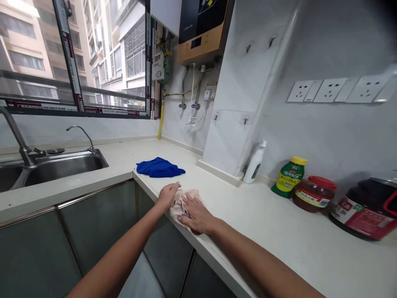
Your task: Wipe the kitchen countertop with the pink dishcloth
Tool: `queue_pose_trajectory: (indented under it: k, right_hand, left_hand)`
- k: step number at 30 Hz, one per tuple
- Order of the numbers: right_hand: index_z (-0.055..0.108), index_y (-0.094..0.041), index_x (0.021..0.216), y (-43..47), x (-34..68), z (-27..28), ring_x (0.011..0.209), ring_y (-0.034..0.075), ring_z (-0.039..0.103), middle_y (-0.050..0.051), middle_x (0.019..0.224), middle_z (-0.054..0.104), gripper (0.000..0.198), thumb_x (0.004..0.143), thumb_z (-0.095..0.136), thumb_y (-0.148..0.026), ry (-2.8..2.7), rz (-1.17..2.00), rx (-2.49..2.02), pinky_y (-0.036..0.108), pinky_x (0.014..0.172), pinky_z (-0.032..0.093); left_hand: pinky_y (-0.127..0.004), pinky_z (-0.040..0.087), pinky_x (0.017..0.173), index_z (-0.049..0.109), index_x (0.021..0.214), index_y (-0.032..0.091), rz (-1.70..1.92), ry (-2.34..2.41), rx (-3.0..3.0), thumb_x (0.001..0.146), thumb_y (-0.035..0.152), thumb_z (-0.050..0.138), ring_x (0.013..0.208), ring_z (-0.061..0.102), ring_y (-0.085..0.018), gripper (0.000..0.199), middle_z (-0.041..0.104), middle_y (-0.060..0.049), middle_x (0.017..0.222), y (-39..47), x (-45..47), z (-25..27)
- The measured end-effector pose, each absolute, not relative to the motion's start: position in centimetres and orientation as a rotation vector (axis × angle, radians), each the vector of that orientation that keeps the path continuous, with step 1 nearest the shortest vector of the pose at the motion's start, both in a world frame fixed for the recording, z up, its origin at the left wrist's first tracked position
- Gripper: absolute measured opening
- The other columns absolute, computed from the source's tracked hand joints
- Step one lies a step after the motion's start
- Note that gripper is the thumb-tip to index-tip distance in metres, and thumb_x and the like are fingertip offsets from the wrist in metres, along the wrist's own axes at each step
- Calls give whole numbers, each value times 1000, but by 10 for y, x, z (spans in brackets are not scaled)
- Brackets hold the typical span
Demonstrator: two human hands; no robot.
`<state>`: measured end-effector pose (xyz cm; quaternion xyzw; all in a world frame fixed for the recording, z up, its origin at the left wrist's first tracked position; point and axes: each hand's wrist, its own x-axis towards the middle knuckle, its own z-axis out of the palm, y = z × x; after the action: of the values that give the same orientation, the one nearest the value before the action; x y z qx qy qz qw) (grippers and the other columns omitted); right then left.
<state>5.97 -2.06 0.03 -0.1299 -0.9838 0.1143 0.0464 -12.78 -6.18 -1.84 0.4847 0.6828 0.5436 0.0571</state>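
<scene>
On the white countertop, near its front edge, lies a pale pinkish cloth with dark marks. My right hand rests flat on top of it, fingers stretched out and slightly apart. At the cloth's left side is my left hand, its fingers closed on the edge; the fingertips are partly hidden. A crumpled blue cloth sits just beyond my hands, close to the counter corner, touched by neither.
To the right along the wall stand a white bottle, a green bottle with a yellow cap, a red-lidded jar and a large dark container. A wall column juts onto the counter. The steel sink is at left.
</scene>
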Motion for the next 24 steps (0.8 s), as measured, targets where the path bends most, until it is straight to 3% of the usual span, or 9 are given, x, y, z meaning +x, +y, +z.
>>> queue_pose_trajectory:
  k: [4,7,10,14,16,20,24]
  right_hand:
    - [55,-23,144,-44,109,-14,155,37,15,15,166,29,60,87,66,-36,-2969,371,-185,64,123,16]
    - [58,-26,141,-59,159,-20,156,34,14,10,166,29,53,88,62,-29,-2909,445,-28,63,125,15]
    - [52,-31,148,-69,210,-17,155,28,17,6,165,33,51,98,54,-35,-2882,647,-17,57,127,16]
    - [36,-32,160,-67,242,-12,153,29,27,6,163,36,62,102,51,-46,-2888,827,-245,55,126,25]
    - [32,-29,162,-60,231,-13,153,30,27,8,164,33,66,102,50,-49,-2884,786,-301,55,126,23]
    - [42,-22,158,-28,168,-17,155,32,20,11,165,29,69,98,54,-54,-2928,563,-198,58,127,15]
    - [43,-20,156,22,106,-14,154,32,23,11,165,30,71,96,54,-58,-2910,290,-610,53,126,21]
  left_hand:
    - [-37,54,92,79,87,20,1492,2143,1532,94,49,45,99,71,-25,45,80,-7,100,-69,-124,-10]
    - [-39,51,96,77,84,21,1407,2227,1581,94,45,47,106,69,-27,40,79,-8,103,-71,-115,-8]
    - [-41,47,102,77,90,21,1360,2303,1619,94,42,49,118,65,-28,35,76,-10,116,-72,-110,-9]
    - [-40,45,105,77,96,23,1309,2350,1681,95,40,51,119,64,-26,31,74,-9,123,-71,-111,-11]
    - [-40,44,107,77,96,24,1284,2376,1698,96,41,51,120,64,-25,31,73,-8,124,-70,-111,-13]
    - [-47,40,109,76,107,25,1261,2500,1624,101,43,43,129,57,-28,39,69,-9,133,-68,-110,-16]
    - [-49,39,109,75,111,24,1177,2590,1592,103,41,39,133,53,-30,41,69,-11,134,-67,-111,-15]
